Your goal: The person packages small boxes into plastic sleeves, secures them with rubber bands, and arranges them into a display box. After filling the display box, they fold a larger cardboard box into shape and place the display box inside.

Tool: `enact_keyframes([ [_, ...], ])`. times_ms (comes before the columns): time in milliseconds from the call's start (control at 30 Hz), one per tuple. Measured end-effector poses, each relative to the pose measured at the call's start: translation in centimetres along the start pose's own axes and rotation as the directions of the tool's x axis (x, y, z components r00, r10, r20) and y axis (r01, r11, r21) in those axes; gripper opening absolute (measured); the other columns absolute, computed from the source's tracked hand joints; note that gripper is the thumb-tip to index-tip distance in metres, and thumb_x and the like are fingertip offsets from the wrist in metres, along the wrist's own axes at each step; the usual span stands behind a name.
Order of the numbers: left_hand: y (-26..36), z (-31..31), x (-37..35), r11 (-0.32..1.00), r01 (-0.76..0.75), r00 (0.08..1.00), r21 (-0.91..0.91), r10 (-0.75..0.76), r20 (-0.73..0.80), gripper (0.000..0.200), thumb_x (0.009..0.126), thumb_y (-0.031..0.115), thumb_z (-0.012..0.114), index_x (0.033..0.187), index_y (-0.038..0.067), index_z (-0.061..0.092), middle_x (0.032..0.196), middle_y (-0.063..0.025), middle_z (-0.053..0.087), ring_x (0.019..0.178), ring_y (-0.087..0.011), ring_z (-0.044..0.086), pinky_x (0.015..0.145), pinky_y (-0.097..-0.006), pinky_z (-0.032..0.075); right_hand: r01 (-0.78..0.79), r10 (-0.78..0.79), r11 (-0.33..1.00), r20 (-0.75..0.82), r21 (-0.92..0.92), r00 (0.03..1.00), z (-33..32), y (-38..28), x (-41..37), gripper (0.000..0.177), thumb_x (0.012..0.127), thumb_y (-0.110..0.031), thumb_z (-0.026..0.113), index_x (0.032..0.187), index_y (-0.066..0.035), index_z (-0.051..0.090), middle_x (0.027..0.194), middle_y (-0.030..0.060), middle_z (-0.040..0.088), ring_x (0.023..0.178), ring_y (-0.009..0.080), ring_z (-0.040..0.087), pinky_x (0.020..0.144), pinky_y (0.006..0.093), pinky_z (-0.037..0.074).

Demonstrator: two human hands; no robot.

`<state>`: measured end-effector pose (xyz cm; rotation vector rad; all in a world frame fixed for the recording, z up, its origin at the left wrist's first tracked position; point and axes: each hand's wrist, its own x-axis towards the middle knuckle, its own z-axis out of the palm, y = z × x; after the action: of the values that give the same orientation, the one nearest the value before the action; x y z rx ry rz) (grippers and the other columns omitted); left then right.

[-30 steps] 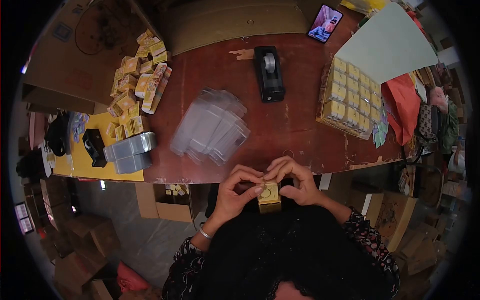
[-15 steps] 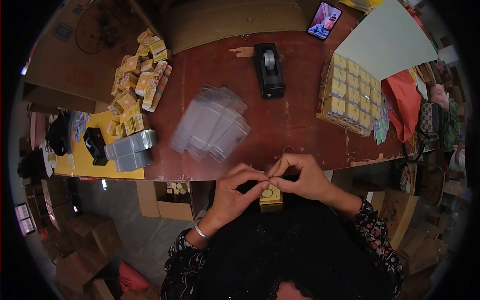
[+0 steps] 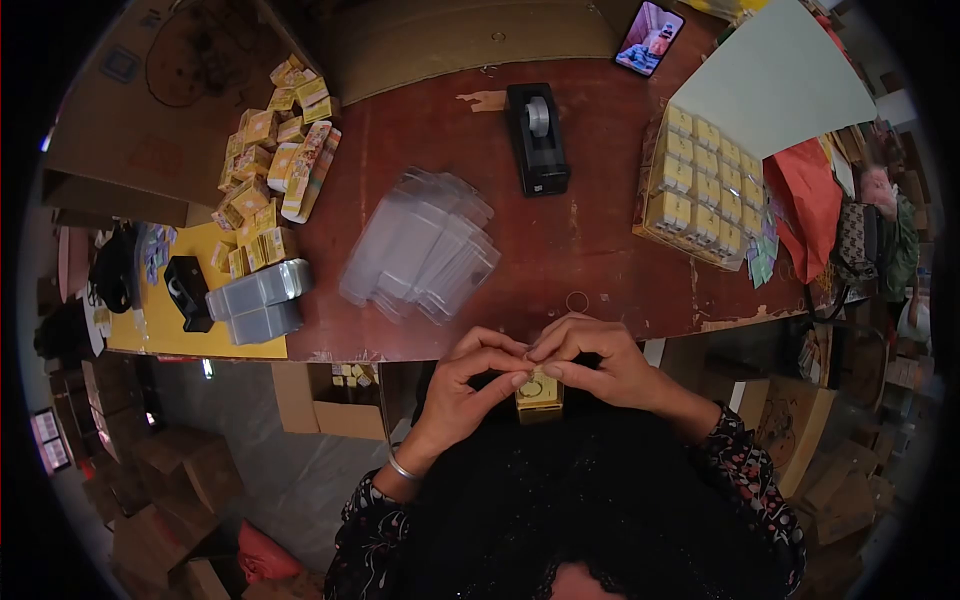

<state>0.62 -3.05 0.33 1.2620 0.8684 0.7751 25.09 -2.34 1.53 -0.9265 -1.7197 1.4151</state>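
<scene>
A small yellow box point(image 3: 540, 398) is at the table's front edge, close to my body. My left hand point(image 3: 474, 378) pinches at its far end with thumb and fingers. From the other side my right hand point(image 3: 604, 366) does likewise, its fingertips meeting the left ones. The fingers cover the box's far end, so I cannot see exactly what they press there. Beyond my hands lies a pile of clear plastic sleeves point(image 3: 415, 245). A thin ring point(image 3: 577, 301) rests on the table just past my right hand.
A black tape dispenser point(image 3: 540, 165) stands mid-table. At right is a tray of yellow boxes point(image 3: 700, 190), near a red bag point(image 3: 805, 205) and a phone point(image 3: 650, 40). Left are loose yellow boxes point(image 3: 255, 160), stacked clear cases point(image 3: 258, 305) and a second dispenser point(image 3: 188, 292). An open carton point(image 3: 345, 415) stands below.
My right fingers have come down and lie flatter over the box's far end. Both hands remain at the box, and the table things stay put.
</scene>
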Motion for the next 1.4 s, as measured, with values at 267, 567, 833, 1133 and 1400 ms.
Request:
enact_keyframes([
  [267,-1.8,0.0,-0.7,0.974,0.029,0.994,-0.224,-0.005,0.106,0.036,0.093,0.003,0.073,0.127,0.005,0.065,0.145,-0.0119,0.046,0.129,-0.0217,0.056,0.105,-0.0372,0.052,0.048,-0.052,0.992,-0.037,-0.115,0.998,-2.3,0.0,-0.5,0.022,0.093,-0.012,0.074,0.114,-0.005,0.076,0.138,0.0145,0.061,0.120,0.0269,0.062,0.097,0.0373,0.051],
  [567,0.1,-0.4,0.9,0.977,-0.134,0.990,-0.165,0.124,-0.071,0.035,0.091,-0.003,0.073,0.124,0.003,0.065,0.144,-0.0124,0.047,0.127,-0.0215,0.057,0.105,-0.0348,0.053,-0.259,-0.026,0.910,-0.667,-0.324,0.744,-8.7,7.5,11.0,0.026,0.093,-0.022,0.073,0.107,0.000,0.075,0.133,0.0169,0.062,0.120,0.0220,0.060,0.096,0.0353,0.049],
  [833,-0.7,-0.9,0.6,0.976,-0.137,0.987,-0.167,0.120,-0.108,0.035,0.090,-0.003,0.073,0.124,0.002,0.065,0.144,-0.0115,0.047,0.127,-0.0218,0.058,0.105,-0.0347,0.054,-0.260,0.225,0.965,-0.620,0.034,0.752,-8.9,8.3,14.1,0.019,0.091,-0.019,0.076,0.095,0.000,0.075,0.140,0.0203,0.057,0.120,0.0215,0.060,0.090,0.0333,0.051],
  [1133,-1.2,-1.0,1.6,0.970,-0.108,0.991,-0.218,0.086,-0.107,0.034,0.091,-0.002,0.072,0.124,0.003,0.064,0.145,-0.0106,0.047,0.127,-0.0214,0.058,0.106,-0.0356,0.053,-0.097,0.188,0.980,-0.647,0.173,0.739,-6.6,8.4,11.5,0.019,0.095,-0.016,0.073,0.093,0.003,0.072,0.151,0.0192,0.044,0.119,0.0190,0.060,0.089,0.0315,0.057],
  [1400,-0.9,-0.9,2.9,0.950,-0.167,0.974,-0.265,0.118,-0.193,0.034,0.091,-0.003,0.072,0.124,0.003,0.064,0.145,-0.0119,0.046,0.127,-0.0224,0.059,0.106,-0.0360,0.053,-0.189,-0.050,0.956,-0.763,-0.223,0.645,-5.1,10.7,11.1,0.014,0.089,-0.011,0.075,0.088,0.003,0.073,0.121,0.0185,0.069,0.123,0.0270,0.061,0.101,0.0364,0.045],
])
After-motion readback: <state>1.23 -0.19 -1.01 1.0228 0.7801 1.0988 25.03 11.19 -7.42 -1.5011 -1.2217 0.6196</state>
